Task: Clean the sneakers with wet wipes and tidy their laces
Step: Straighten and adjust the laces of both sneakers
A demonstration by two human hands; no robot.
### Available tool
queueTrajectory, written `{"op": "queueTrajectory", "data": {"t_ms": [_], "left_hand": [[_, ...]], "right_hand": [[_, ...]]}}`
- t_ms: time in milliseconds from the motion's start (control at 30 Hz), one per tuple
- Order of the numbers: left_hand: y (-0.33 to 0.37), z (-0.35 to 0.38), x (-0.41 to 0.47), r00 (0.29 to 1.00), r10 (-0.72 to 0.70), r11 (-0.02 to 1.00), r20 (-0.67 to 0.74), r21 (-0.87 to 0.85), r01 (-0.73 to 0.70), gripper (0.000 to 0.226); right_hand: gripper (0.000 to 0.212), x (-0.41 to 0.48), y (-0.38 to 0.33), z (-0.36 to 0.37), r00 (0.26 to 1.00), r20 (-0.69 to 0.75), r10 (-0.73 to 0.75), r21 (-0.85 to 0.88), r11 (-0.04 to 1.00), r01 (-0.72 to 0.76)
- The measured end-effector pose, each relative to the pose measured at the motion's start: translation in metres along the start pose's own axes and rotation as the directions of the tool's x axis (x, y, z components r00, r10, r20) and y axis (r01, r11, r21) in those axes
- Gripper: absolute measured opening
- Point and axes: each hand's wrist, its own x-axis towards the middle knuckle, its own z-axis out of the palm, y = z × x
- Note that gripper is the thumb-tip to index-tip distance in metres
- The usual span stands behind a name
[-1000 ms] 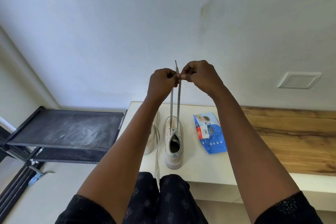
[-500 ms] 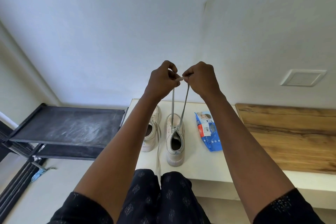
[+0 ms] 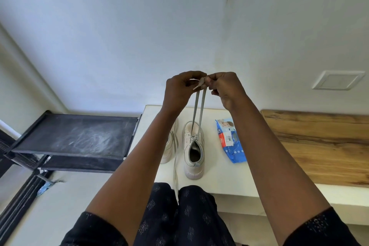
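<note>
Laces pinched taut by my left hand and right hand, evening the ends. Sneaker anchors them at six o'clock

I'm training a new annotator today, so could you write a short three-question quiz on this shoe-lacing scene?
1. True or false: the left hand and the right hand both pinch the laces pulled up from one sneaker.
2. Where does the wet wipes pack lie?
A) inside a shoe
B) on the white ledge, to the right of the shoes
C) on a black rack
3. Fill in: the loose lace running from the other sneaker hangs over the ledge's front ____.

Key: 1 true; 2 B; 3 edge.
</note>
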Motion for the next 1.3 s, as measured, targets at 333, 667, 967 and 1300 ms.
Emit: {"op": "queueTrajectory", "data": {"t_ms": [333, 667, 967, 1300], "left_hand": [[-0.01, 0.007, 0.005, 0.988, -0.123, 0.989, -0.093, -0.095, 0.114, 0.014], [-0.035, 0.007, -0.009, 0.913, -0.405, 0.605, -0.059, -0.766, 0.218, 0.023], [-0.057, -0.016, -0.004, 0.995, -0.1, 0.871, -0.02, 0.481, 0.097, 0.007], [-0.081, -0.05, -0.019, 0.973, -0.182, 0.172, 0.138, 0.979, -0.107, 0.033]], "right_hand": [[0.018, 0.006, 0.014, -0.001, 0.975, -0.215, -0.061, -0.09, 0.995, 0.042], [0.039, 0.012, 0.049, -0.003, 0.919, -0.173, 0.353, 0.657, 0.737, -0.16], [0.026, 0.019, 0.086, -0.021, 0.992, -0.087, -0.093, 0.173, 0.979, 0.107], [0.026, 0.022, 0.121, -0.035, 0.976, 0.198, -0.088, -0.887, 0.409, 0.216]]}}
